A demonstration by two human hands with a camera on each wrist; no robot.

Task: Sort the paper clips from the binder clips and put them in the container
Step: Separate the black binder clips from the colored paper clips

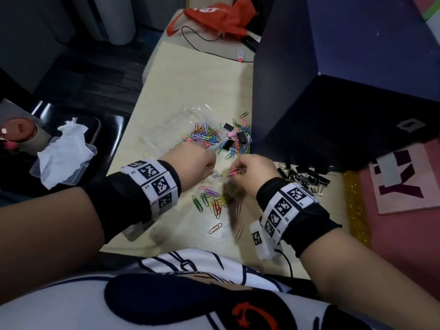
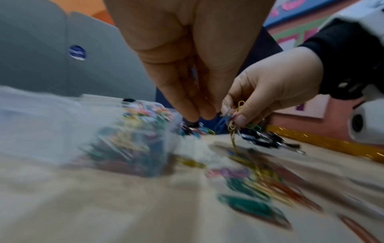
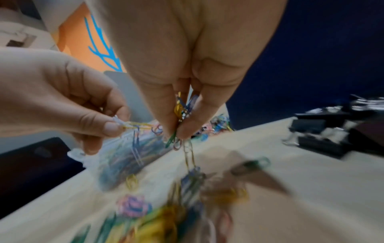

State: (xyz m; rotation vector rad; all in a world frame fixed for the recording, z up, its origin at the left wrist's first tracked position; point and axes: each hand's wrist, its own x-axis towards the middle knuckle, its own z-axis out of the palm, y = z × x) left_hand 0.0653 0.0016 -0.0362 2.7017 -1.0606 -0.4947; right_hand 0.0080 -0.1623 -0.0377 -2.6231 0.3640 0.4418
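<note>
Hands work close together above the middle of the pale wooden counter (image 1: 181,75). The right hand (image 1: 254,169) pinches a tangled bunch of coloured wire paper clips (image 3: 181,109) between thumb and fingertips, with a few linked clips dangling from the bunch toward the counter. The left hand (image 1: 192,160) pinches a short chain of paper clips (image 3: 133,125) between thumb and forefinger, a white one and a yellow one showing in the right wrist view; the chain runs across to the right hand's bunch.

Below the hands, toward the near edge of the counter, lies a loose scatter of coloured paper clips (image 1: 212,201), with two single ones (image 1: 215,228) apart from it nearer the edge. Beyond the left hand stands a clear plastic container (image 1: 176,125) with a heap of coloured paper clips (image 1: 206,136) in its right part. Just right of the container sits a mixed pile of paper clips with black and pink binder clips (image 1: 238,138). Near the right edge of the counter, beside the right wrist, rests a separate heap of black binder clips (image 1: 304,178). A large dark blue box (image 1: 345,91) stands along the right side, and an orange bag (image 1: 221,17) lies at the far end. Both wrist views are blurred low down.
</note>
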